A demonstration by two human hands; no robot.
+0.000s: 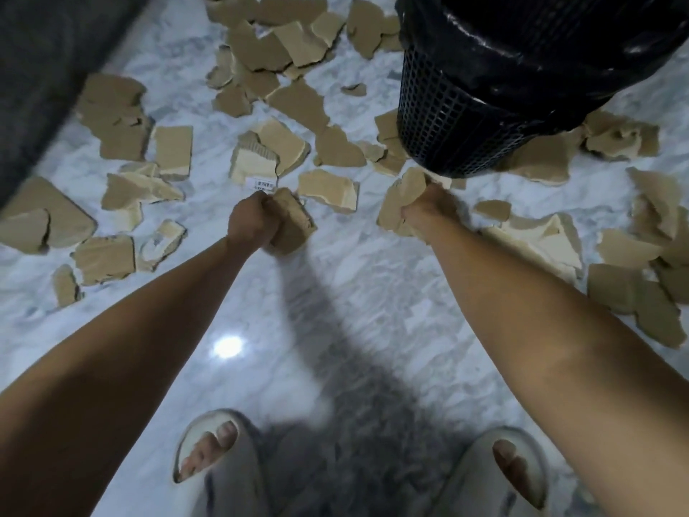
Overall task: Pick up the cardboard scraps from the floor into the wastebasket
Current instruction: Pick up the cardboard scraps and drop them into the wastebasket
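**Both fists full of cardboard**

Nearest, two grey slippers [223, 464] stand on the marble floor [335, 292]. Beyond them, the left hand [249, 225] curls its fingers around a brown scrap [292, 227]; the right hand [432, 205] grips another torn piece [400, 203] (both blurred). Past the fingertips, loose cardboard scraps [261, 50] litter the tiles, and the black mesh wastebasket [466, 121] stands just beyond the right knuckles.

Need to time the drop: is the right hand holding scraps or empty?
Holding. The right hand grips a bunch of scraps beside the wastebasket's mesh wall, near its base.
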